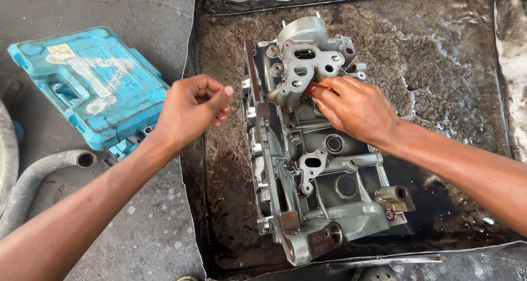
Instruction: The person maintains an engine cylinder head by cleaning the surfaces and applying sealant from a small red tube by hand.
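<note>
Casting: a grey metal engine casting (307, 149) lies lengthways in the middle of the tray, ports and bosses facing up, so its openings are open to the hands from above.
Tray: a dented sheet-metal tray (439, 67), dark and wet with oily residue, sits under the casting and appears to catch what runs off it.
Right hand: the right hand (354, 108) rests on the casting's upper part, fingertips pinched on a small red piece (312, 87) at a flange opening; what the piece is cannot be told.
Left hand: the left hand (192, 108) hovers just left of the casting, fingers loosely curled on nothing, touching nothing.
Case: a blue plastic tool case (88, 83) lies shut on the concrete, left of the tray.
Hose: a grey hose (38, 174) curls below the case.
</note>
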